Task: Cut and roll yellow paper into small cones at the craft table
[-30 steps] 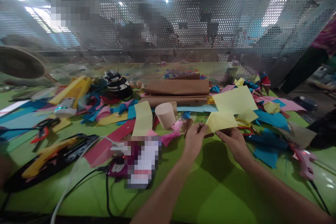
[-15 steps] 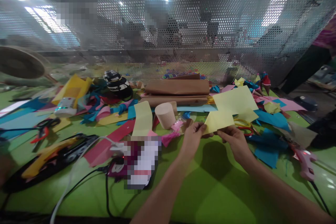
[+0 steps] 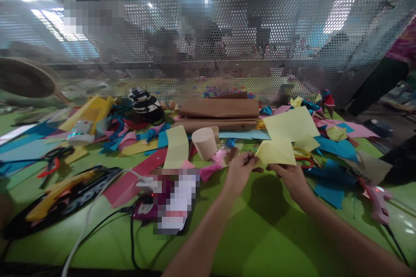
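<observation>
- Well left of the left hand [image 3: 240, 169], a yellow item [image 3: 53, 192] is carried in a black tray [image 3: 19, 223].
- Nearer, a tan cylinder [image 3: 204, 145] is stood, its inside hidden.
- Yellow paper [image 3: 277, 152] is pinched by the left hand's fingertips; bent only there, it is judged barely begun.
- Its lower edge is gripped by the right hand [image 3: 289, 175], fingers nearly closed.

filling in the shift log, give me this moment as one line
left hand: holds small yellow sheet | right hand: at its lower edge | nearby: beige roll, pink glue gun

Pale yellow paper sheet [image 3: 277, 152], straight-edged, tilted, held above green tabletop [image 3: 253, 246]
</observation>
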Available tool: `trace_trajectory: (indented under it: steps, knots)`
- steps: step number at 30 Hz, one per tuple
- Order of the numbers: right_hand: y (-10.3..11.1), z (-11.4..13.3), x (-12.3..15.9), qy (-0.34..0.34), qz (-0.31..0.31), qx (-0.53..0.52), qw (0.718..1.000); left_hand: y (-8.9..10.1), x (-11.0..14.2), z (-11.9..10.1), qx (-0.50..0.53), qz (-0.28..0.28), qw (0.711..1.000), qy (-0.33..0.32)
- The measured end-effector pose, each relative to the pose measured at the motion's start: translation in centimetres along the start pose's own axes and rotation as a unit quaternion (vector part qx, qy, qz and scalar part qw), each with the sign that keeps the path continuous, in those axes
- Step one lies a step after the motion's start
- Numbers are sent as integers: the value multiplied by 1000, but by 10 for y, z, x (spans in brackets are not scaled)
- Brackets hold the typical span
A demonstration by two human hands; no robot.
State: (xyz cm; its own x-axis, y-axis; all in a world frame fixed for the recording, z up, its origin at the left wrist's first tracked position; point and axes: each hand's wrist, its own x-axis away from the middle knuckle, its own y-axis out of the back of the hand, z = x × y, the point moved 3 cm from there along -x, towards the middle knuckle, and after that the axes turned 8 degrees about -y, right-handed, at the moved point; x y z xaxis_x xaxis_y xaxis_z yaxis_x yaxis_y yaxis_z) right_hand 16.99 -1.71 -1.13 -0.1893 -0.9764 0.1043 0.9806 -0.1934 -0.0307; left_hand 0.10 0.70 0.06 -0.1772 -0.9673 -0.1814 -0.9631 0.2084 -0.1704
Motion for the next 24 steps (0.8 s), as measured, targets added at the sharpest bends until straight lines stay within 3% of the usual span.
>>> trace_trajectory:
  steps: [6, 12, 14, 19, 24]
  knots:
    - [5, -1, 1, 18, -5, -72, 997, 5, 4, -3, -170, -19, 983, -70]
    - [-1, 9, 4, -12, 151, -205, 967, -2, 13, -18, -323, -21, 935, -146]
    - [-3, 13, 6, -18, 175, -246, 953, -4, 15, -20, -346, -22, 924, -164]
    - [-1, 12, 2, -59, 130, -261, 955, -6, 17, -18, -364, -13, 916, -170]
    - [6, 8, -5, -74, 69, -266, 959, -9, 15, -13, -238, -15, 963, -125]
